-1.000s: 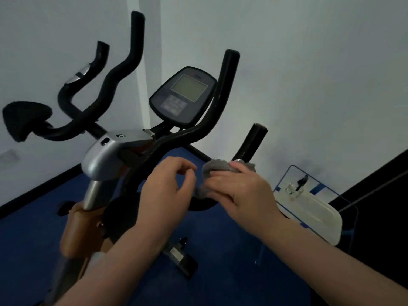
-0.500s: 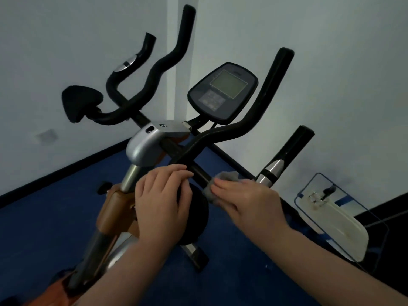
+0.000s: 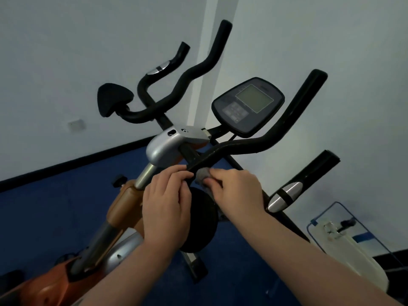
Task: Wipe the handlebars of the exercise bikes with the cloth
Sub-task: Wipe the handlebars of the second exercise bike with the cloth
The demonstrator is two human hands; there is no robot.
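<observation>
An orange and silver exercise bike [image 3: 164, 146] stands in a corner with black handlebars [image 3: 254, 145] branching left and right around a grey console [image 3: 248, 106]. My right hand [image 3: 237, 191] grips a small grey cloth [image 3: 202, 173] and presses it against the lower bar, just below the silver clamp. My left hand [image 3: 167, 202] rests beside it, fingers curled onto the same bar section. A lower right grip with a silver pulse sensor [image 3: 284, 196] sticks out past my right wrist.
White walls meet in a corner behind the bike. The floor [image 3: 55, 206] is blue with a black skirting board. A white bag-like object in a blue wire frame [image 3: 344, 241] stands at the lower right. A black round pad [image 3: 114, 100] sits on the left handlebar.
My right hand has slid the cloth left and up along the bar, from near the right sensor grip to the central stem. My left hand came down onto the bar. The view shifted.
</observation>
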